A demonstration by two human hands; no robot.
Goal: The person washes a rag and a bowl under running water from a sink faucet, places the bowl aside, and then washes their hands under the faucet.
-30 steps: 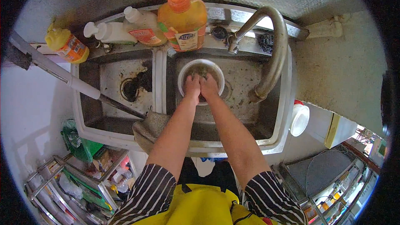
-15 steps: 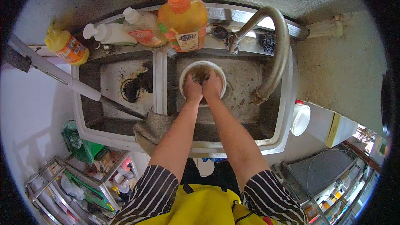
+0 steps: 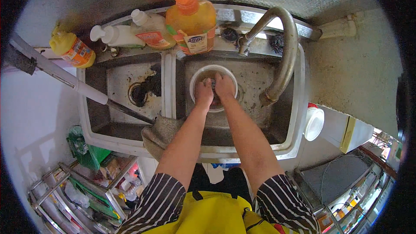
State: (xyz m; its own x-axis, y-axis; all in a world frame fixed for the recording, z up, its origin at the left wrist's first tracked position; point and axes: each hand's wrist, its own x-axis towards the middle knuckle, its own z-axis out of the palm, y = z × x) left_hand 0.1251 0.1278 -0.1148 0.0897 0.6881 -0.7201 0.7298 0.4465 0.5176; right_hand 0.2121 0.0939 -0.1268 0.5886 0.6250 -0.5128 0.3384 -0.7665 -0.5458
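Observation:
A round white-rimmed bowl sits in the right-hand sink basin, with murky brown contents. Both my hands are inside it, side by side. My left hand is closed, its fingers curled at the bowl's middle. Close beside it, my right hand is also curled, fingers bent down toward the left one. Something small and dark shows between them, but its kind cannot be made out. The fingertips are partly hidden.
A curved metal faucet arches over the basin's right side. Along the back rim stand a large orange bottle, two pump bottles and a yellow bottle. A grey cloth hangs over the front rim beside a long pole.
My hands have shifted inside the bowl, the right one up and slightly away from the left, opening a gap between them. The whole view has moved slightly.

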